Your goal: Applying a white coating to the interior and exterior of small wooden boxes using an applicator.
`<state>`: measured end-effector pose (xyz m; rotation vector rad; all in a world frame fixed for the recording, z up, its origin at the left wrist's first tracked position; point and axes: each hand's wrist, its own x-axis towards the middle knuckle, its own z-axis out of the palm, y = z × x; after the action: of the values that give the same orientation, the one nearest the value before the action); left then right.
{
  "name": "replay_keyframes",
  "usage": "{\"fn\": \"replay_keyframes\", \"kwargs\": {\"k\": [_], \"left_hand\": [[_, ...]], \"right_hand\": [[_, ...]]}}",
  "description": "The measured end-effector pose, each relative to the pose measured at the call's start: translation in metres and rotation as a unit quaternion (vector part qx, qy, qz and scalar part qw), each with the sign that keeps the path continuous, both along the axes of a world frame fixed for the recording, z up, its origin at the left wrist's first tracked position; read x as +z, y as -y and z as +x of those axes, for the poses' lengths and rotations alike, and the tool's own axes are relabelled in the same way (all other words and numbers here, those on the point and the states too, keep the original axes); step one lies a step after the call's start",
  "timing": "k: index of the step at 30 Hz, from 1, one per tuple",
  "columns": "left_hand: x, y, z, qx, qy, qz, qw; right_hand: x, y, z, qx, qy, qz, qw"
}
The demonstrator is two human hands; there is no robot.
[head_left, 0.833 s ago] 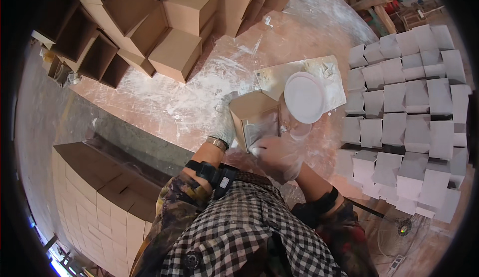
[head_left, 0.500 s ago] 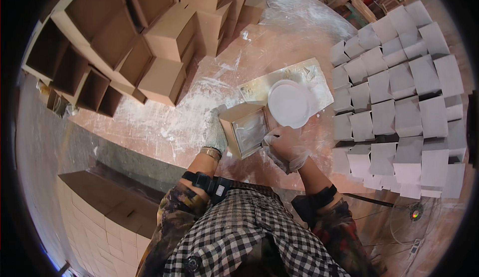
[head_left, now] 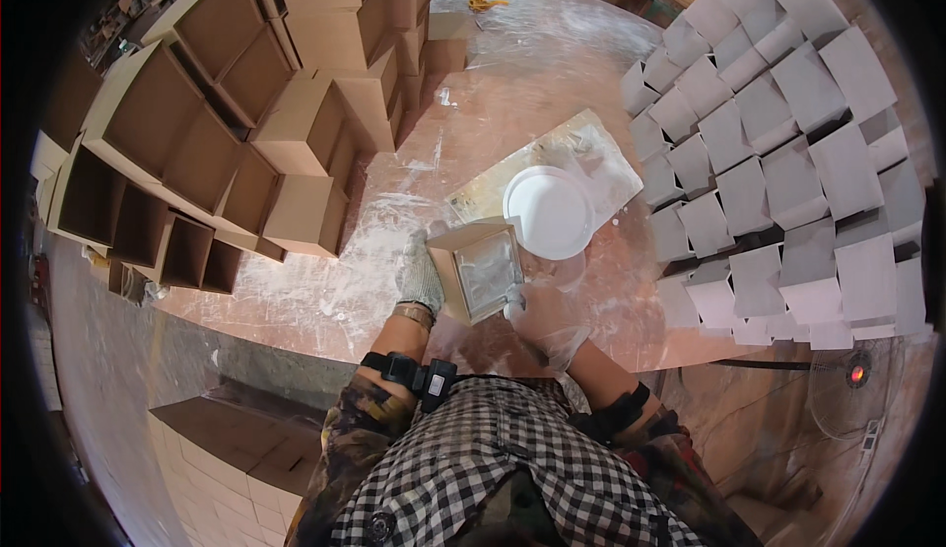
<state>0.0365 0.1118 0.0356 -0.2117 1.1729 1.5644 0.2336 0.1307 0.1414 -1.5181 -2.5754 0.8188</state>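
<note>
My left hand (head_left: 419, 276), in a knitted pale glove, grips the left side of a small brown cardboard box (head_left: 451, 269). The box is tilted so that its open side faces up and right, and whitish smears coat the inside. Against its lower right edge is my right hand (head_left: 540, 320), in a thin clear plastic glove. Its fingers are curled together, with whitish fingertips at the box rim; what they hold, if anything, is hidden. Just beyond the box, a round white plastic lid or shallow dish (head_left: 549, 214) lies on a smeared pale board (head_left: 611, 165).
Stacked brown boxes (head_left: 296, 217) rise along the left of the white-smeared table (head_left: 379, 227). Rows of stacked grey-white boxes (head_left: 788, 182) stand on the right. A yellow-handled tool (head_left: 485, 0) lies at the far edge. A fan (head_left: 855, 375) stands at lower right.
My right hand has shifted slightly down and left along the box's rim. The box stays in my left hand, turned a little. The whole view has swung, shifting the surroundings.
</note>
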Motion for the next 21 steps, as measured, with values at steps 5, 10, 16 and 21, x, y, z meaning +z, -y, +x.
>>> {"fn": "replay_keyframes", "kwargs": {"k": [5, 10, 16, 21], "left_hand": [[-0.050, -0.007, -0.015, -0.037, -0.169, 0.029, 0.985], [0.016, -0.015, -0.001, -0.045, -0.032, 0.003, 0.998], [-0.018, -0.012, -0.013, -0.029, -0.026, 0.013, 0.999], [-0.024, -0.016, -0.008, -0.013, -0.022, 0.025, 0.999]], "right_hand": [[-0.007, 0.011, -0.012, 0.066, -0.051, -0.049, 0.995], [-0.015, 0.011, -0.020, 0.076, -0.152, -0.099, 0.981], [0.003, -0.035, -0.003, 0.116, 0.076, 0.009, 0.990], [-0.014, -0.052, -0.002, -0.045, -0.022, -0.119, 0.992]]}}
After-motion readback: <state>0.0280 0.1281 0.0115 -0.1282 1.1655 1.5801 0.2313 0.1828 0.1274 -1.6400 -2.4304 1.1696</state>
